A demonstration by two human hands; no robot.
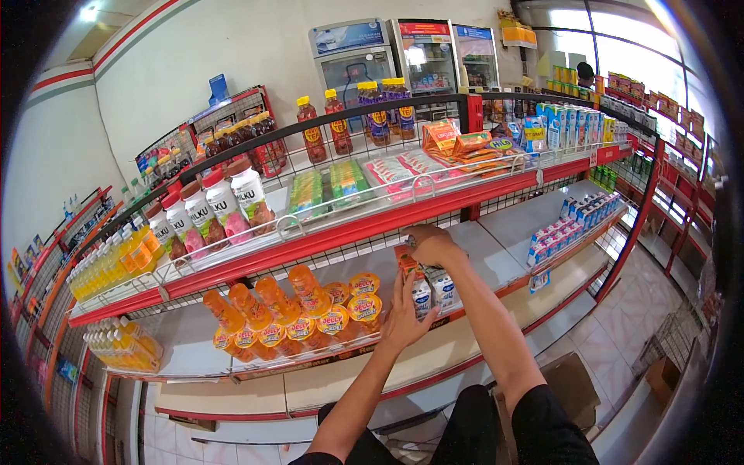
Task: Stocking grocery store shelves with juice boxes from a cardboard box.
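Note:
On the middle shelf (pixel 476 244), my left hand (pixel 405 318) reaches up with its fingers along a small orange-red carton (pixel 405 258) and its thumb spread apart. My right hand (pixel 433 245) bends over from the right, its fingers curled at the carton's upper end beside something small and shiny. Its fingertips are partly hidden, so I cannot tell whether it grips anything. Below the hands, white drink cartons with dark blue labels (pixel 443 290) stand at the shelf's front edge. Left of my left hand are orange jelly cups (pixel 334 319), with some stacked upside down on others.
Above runs a red shelf edge (pixel 372 216) with a wire guard, carrying milk bottles (pixel 250 195) and sachets (pixel 392 171). Small pink and blue cartons (pixel 555 235) stand at right. A cardboard box (pixel 567 386) lies on the floor. A person's head (pixel 585 72) shows far back.

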